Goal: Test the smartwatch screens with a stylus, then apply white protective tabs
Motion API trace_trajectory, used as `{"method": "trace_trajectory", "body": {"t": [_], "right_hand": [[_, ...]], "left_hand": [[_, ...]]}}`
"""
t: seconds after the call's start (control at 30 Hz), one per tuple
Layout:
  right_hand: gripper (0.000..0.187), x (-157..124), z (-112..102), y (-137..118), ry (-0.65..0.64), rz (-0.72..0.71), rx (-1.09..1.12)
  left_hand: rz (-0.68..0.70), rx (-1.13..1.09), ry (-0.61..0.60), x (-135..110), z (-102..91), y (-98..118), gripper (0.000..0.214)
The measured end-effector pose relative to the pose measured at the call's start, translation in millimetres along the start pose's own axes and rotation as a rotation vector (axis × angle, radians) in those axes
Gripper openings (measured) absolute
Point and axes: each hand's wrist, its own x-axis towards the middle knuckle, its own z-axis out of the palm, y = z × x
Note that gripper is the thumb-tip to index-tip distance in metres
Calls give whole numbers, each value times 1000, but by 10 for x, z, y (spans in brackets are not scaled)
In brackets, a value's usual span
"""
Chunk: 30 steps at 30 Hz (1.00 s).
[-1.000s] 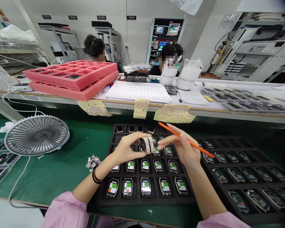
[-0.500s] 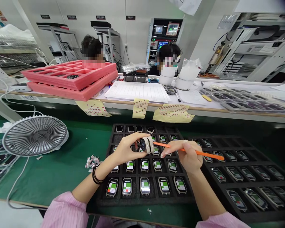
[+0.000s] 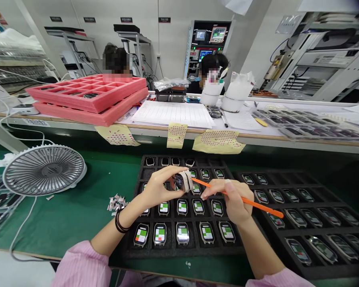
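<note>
Slim orange stick (image 3: pixel 239 199) against rounded watch case (image 3: pixel 184 181)

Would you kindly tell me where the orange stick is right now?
Head view, right of centre: the orange stick is in the right hand, its tip at the watch body held by the left hand.

White walls (image 3: pixel 173 52) close the room at the back, with small dark signs (image 3: pixel 126 19) high up. A green surface (image 3: pixel 77 215) lies in front, and a higher white surface (image 3: pixel 257 137) with a wooden edge runs beyond it. A cabinet with lit screens (image 3: pixel 209 40) stands mid-back, and grey metal racks (image 3: pixel 317 67) stand at the right.
</note>
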Motion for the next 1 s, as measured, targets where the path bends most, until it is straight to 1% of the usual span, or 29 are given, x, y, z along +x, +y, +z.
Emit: {"method": "trace_trajectory", "body": {"t": [0.07,0.23,0.37,0.53,0.7,0.8,0.93,1.0], "right_hand": [[47,-7,-7,-5,-7,3,-27],[50,-13,-12,-37,-47,-1,40],[48,-27,12,-30,-58,11,-28],[48,-36,33,-10,-61,1,-5],[48,-22,51,-36,-74,5,-90],[47,-12,58,-35,-73,-2,-105],[46,10,29,-3,-90,43,-79],[46,30,14,18,-50,35,-27]], "left_hand": [[-21,19,-3,9,-5,7,47],[-52,27,-18,14,-11,19,47],[-48,21,-18,6,-11,25,48],[-40,21,-18,3,-6,26,49],[-24,40,-11,0,9,6,48],[-17,58,-8,-4,15,-14,49],[-38,51,-22,1,15,-33,49],[-62,50,-32,5,12,-32,49]]}}
